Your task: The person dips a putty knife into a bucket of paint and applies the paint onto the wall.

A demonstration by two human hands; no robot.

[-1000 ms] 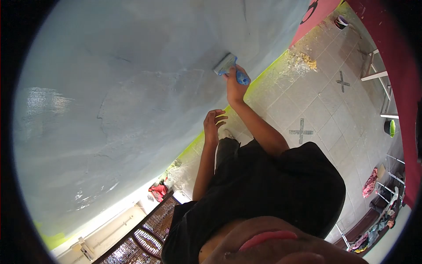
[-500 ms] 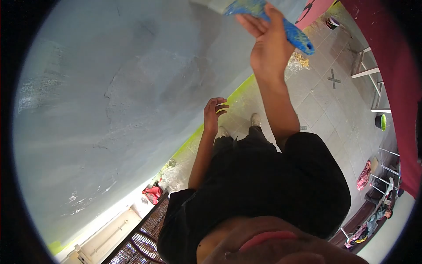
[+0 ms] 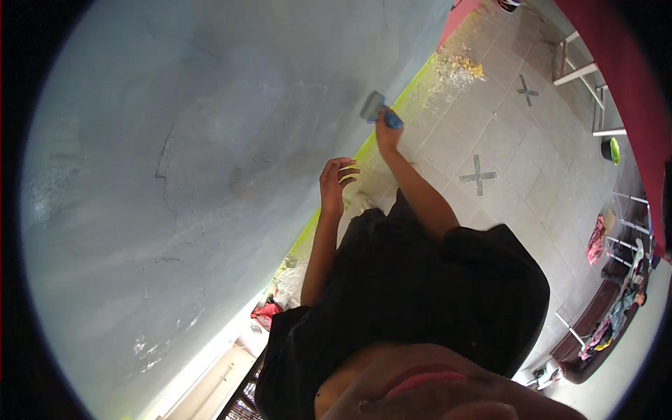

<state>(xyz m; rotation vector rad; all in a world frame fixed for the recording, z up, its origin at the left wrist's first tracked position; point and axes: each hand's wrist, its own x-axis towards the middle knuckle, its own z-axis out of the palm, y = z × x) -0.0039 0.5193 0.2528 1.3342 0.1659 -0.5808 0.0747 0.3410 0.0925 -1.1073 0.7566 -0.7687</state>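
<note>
My right hand [image 3: 388, 133] is closed round the blue handle of a wide brush [image 3: 373, 106], low down near the wall's bottom edge. The bristle end lies against or very close to the grey-painted wall [image 3: 231, 140]; which of the two cannot be told. Beside the wall, my left hand [image 3: 334, 180] hangs with its fingers loosely bent and apart, holding nothing. Cracks and rough patches show on the wall, with wet-looking glints at the lower left.
Yellow-green paint [image 3: 413, 82] lines the wall's foot. Debris [image 3: 462, 68] lies on the tiled floor [image 3: 518, 157]. At the right are a white-framed stand [image 3: 577, 73], a black and green bucket [image 3: 611, 150] and a couch with clothes [image 3: 616, 315]. A red bag [image 3: 266, 315] sits lower left.
My right hand lifted the brush high and close to the camera half a second ago, and has since come back down to the lower wall. My left hand has barely moved.
</note>
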